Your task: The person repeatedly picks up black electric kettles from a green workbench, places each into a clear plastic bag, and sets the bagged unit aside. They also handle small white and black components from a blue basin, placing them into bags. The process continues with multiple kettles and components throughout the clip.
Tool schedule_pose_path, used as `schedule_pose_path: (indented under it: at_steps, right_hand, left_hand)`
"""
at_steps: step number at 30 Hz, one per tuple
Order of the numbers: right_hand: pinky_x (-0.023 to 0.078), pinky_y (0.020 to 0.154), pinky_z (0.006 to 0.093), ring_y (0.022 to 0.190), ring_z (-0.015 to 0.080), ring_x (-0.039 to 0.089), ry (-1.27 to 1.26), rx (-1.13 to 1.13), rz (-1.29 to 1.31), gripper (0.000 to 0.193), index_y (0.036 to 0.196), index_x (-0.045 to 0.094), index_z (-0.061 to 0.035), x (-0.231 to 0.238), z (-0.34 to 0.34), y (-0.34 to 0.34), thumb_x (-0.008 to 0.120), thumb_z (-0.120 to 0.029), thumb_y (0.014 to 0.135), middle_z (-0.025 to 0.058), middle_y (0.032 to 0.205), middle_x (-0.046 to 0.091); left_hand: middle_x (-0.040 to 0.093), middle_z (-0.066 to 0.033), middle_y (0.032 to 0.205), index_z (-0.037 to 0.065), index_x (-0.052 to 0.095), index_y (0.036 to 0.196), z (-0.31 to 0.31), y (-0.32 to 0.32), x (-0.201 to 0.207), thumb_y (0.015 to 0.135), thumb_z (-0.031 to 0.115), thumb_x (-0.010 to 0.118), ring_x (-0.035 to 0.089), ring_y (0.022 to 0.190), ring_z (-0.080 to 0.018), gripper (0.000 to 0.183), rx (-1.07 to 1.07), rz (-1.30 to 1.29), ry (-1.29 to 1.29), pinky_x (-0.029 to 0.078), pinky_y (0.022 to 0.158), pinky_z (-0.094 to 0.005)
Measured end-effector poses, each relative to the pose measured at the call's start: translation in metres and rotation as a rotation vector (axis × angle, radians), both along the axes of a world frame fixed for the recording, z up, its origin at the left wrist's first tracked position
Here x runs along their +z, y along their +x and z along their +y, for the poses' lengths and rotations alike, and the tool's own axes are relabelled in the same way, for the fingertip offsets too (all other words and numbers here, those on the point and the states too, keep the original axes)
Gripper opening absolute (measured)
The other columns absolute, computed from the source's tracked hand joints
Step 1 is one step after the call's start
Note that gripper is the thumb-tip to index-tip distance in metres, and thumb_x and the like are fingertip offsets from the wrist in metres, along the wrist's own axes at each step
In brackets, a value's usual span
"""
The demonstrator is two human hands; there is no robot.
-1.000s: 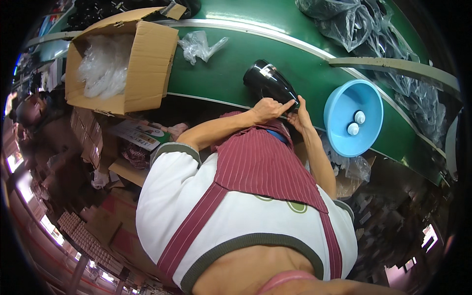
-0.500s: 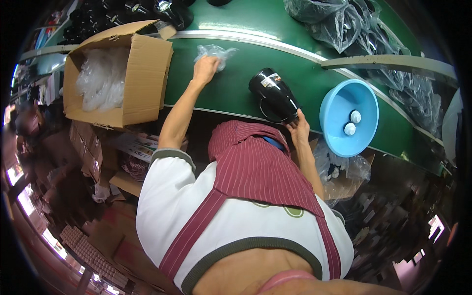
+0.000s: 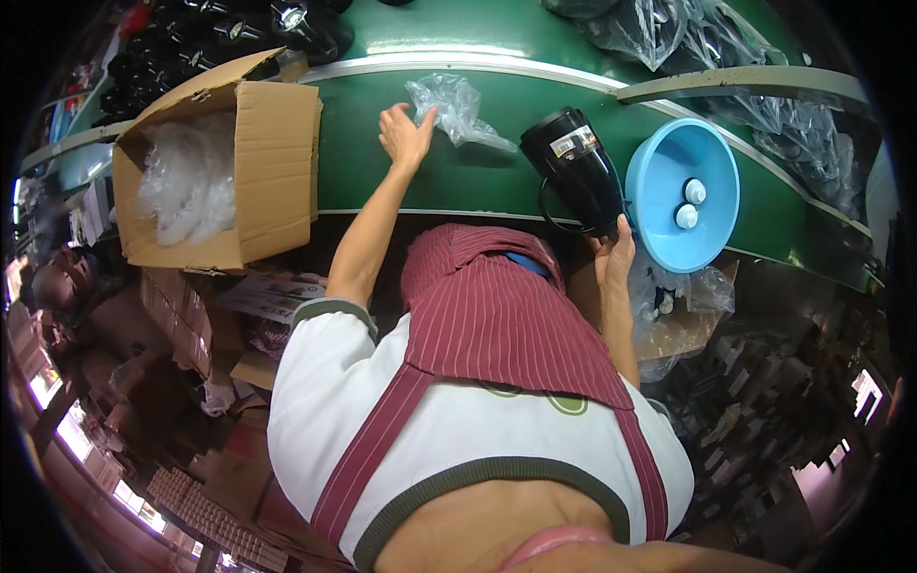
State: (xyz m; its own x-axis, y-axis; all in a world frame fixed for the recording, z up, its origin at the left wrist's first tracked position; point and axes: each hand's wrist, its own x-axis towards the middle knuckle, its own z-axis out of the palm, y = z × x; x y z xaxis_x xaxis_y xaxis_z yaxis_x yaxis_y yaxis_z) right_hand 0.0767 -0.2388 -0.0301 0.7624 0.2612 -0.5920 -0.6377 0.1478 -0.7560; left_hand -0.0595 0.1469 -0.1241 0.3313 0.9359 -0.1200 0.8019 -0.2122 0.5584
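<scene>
A crumpled clear plastic bag (image 3: pixel 457 107) lies on the green worktop (image 3: pixel 363 181). Just left of it is my left hand (image 3: pixel 406 136), fingers spread and holding nothing, its thumb close to the bag's edge. My right hand (image 3: pixel 614 254) grips the near end of a glossy black jug (image 3: pixel 579 170). This jug is tilted over the front of the worktop, its wide end pointing away from me and to the left. Its loop handle faces my body, and a small label is stuck near the wide end. The fingers under the jug are partly hidden.
An open cardboard box (image 3: pixel 277 172) full of clear bags stands at left. On the right, a light blue basin (image 3: pixel 653 205) holds two small white-topped parts (image 3: pixel 694 192). Several black jugs (image 3: pixel 306 33) crowd the back left. Bagged dark items (image 3: pixel 702 43) lie back right, by a metal rail (image 3: pixel 745 82).
My left hand has let go of the plastic bag and its fingers have spread. The bag lies more stretched out. My right hand and the jug have shifted a little to the right.
</scene>
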Motion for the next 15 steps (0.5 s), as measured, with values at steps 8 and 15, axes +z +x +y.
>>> schedule_pose_path:
  at_steps: [8,15]
  right_hand:
    - [0.064,0.079,0.0388,0.104,0.0231,0.070,0.120,0.023,0.042,0.047,0.127,0.060,-0.0046,0.005,0.018,-0.020,0.067,-0.038,0.096,0.0083,0.121,0.069]
    - [0.062,0.086,0.0435,0.108,0.0246,0.068,0.138,0.011,0.123,0.050,0.127,0.060,-0.0045,-0.012,0.017,-0.023,0.068,-0.042,0.095,0.0096,0.121,0.068]
  left_hand:
    - [0.067,-0.0076,0.091,0.013,0.077,0.109,0.065,0.004,0.067,0.082,0.023,0.072,0.065,0.087,-0.0296,0.029,-0.201,-0.294,0.403,0.051,0.081,-0.0425]
    - [0.063,-0.0044,0.094,0.013,0.070,0.105,-0.012,0.032,0.008,0.086,0.026,0.070,0.061,0.097,-0.0232,0.024,-0.885,0.180,0.704,0.045,0.077,-0.0395]
